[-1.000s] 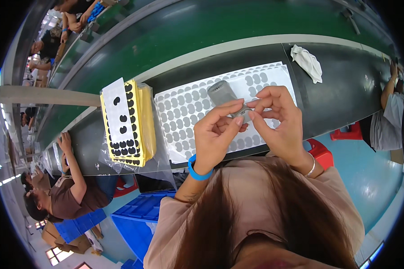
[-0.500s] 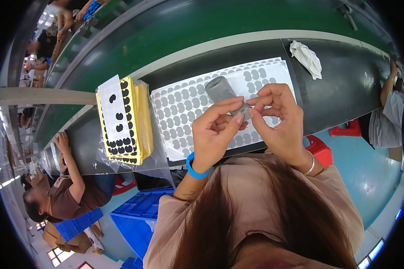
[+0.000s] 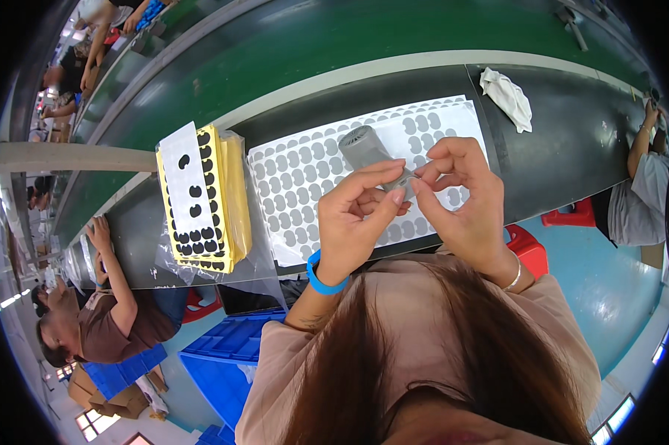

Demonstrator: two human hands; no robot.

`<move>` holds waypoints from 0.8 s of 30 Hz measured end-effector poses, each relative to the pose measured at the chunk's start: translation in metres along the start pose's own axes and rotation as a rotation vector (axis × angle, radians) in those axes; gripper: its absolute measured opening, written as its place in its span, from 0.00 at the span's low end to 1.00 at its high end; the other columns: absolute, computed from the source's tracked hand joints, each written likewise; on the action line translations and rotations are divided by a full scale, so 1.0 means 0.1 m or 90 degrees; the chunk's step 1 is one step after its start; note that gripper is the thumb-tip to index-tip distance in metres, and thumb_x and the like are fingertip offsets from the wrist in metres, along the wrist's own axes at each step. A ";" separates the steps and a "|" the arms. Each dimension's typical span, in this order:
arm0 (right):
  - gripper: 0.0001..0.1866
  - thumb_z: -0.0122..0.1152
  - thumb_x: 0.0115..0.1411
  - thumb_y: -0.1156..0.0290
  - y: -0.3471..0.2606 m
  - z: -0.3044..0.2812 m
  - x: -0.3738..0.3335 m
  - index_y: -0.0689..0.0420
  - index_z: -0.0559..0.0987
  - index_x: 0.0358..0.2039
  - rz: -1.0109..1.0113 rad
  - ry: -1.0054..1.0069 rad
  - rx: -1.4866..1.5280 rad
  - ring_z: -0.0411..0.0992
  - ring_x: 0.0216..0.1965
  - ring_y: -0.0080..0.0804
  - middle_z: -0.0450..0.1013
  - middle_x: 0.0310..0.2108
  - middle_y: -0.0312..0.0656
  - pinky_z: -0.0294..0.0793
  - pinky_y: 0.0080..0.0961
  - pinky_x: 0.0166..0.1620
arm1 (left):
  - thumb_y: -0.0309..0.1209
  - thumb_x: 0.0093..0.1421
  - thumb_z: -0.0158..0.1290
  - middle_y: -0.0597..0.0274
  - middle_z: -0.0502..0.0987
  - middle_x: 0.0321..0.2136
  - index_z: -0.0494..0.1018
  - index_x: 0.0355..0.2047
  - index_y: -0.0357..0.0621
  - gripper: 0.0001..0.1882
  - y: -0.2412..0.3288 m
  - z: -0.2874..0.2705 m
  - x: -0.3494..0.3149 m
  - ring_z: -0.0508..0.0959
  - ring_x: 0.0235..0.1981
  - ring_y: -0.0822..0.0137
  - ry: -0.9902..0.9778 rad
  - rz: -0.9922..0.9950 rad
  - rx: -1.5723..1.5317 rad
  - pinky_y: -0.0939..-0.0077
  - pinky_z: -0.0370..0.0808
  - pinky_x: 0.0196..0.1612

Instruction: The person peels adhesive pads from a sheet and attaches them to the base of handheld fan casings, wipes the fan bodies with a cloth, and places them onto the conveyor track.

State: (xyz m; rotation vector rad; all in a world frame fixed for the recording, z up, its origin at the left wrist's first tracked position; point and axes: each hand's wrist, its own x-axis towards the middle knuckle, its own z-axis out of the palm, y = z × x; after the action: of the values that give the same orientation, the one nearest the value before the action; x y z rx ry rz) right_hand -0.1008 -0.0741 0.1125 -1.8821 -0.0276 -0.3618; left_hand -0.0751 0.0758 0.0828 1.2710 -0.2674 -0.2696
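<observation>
A grey cylindrical device [image 3: 364, 148] with a round vented end tilts up and away between my hands. My left hand [image 3: 353, 219] grips its near part between thumb and fingers, which hide much of it. My right hand [image 3: 464, 204] is closed in a pinch against the near part of the device, thumb and forefinger together. What lies in that pinch is too small to make out. Beneath both hands, white sheets [image 3: 293, 152] carry rows of grey bean-shaped stickers; several spots at their right side show no sticker.
Left of the sheets lies a stack of yellow sheets [image 3: 234, 193] with black stickers, in clear plastic, topped by a white strip [image 3: 184, 170]. A white cloth [image 3: 506, 99] lies at the right. Beyond runs a green belt [image 3: 394, 37]. Co-workers sit at both sides; a blue crate [image 3: 219, 363] stands below.
The fingertips of my right hand have shifted slightly at the device, and a pale curved edge there shows less. The device and my left hand stay almost in place.
</observation>
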 end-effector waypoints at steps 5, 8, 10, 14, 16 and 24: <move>0.17 0.62 0.48 0.77 0.11 -0.07 0.13 0.59 0.70 0.40 -0.060 -0.056 -0.103 0.72 0.30 0.26 0.72 0.32 0.38 0.69 0.20 0.30 | 0.18 0.56 0.50 0.53 0.74 0.43 0.72 0.41 0.32 0.11 0.08 -0.12 0.01 0.78 0.29 0.72 0.031 -0.011 0.026 0.82 0.77 0.32; 0.20 0.61 0.48 0.78 0.22 0.03 0.21 0.56 0.71 0.44 -0.024 -0.161 0.028 0.71 0.32 0.27 0.69 0.43 0.39 0.69 0.21 0.30 | 0.18 0.56 0.49 0.53 0.74 0.44 0.72 0.41 0.33 0.11 0.12 -0.20 0.05 0.77 0.27 0.74 0.021 -0.025 0.025 0.83 0.76 0.31; 0.22 0.61 0.48 0.79 0.25 0.16 0.24 0.56 0.70 0.45 0.024 -0.253 0.032 0.71 0.31 0.29 0.68 0.44 0.40 0.69 0.21 0.30 | 0.19 0.56 0.50 0.55 0.74 0.44 0.72 0.41 0.33 0.12 0.12 -0.24 0.05 0.76 0.27 0.75 0.028 -0.029 0.008 0.84 0.75 0.31; 0.25 0.53 0.45 0.87 0.42 0.39 0.24 0.57 0.70 0.46 -0.070 -0.259 -0.037 0.72 0.38 0.36 0.70 0.46 0.40 0.70 0.22 0.33 | 0.19 0.53 0.53 0.60 0.75 0.42 0.72 0.40 0.35 0.13 0.07 -0.27 0.04 0.73 0.30 0.79 0.032 0.021 0.060 0.88 0.73 0.30; 0.23 0.53 0.46 0.87 0.44 0.43 0.24 0.57 0.69 0.45 -0.095 -0.249 -0.058 0.72 0.35 0.39 0.69 0.45 0.40 0.72 0.27 0.32 | 0.19 0.52 0.55 0.61 0.75 0.40 0.72 0.39 0.36 0.13 0.05 -0.24 0.06 0.72 0.29 0.81 0.054 0.050 0.072 0.89 0.71 0.29; 0.19 0.53 0.48 0.84 0.44 0.56 0.19 0.58 0.69 0.43 -0.104 -0.205 -0.123 0.72 0.34 0.45 0.68 0.43 0.40 0.73 0.32 0.31 | 0.16 0.48 0.57 0.58 0.75 0.36 0.70 0.35 0.38 0.13 0.07 -0.23 0.12 0.74 0.39 0.73 0.097 0.046 0.091 0.89 0.70 0.28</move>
State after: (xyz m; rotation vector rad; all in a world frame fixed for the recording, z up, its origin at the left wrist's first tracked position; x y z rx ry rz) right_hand -0.0612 -0.0403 0.0611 -2.1193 -0.3778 -0.1728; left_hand -0.0554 0.0940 0.0835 1.4120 -0.2038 -0.0918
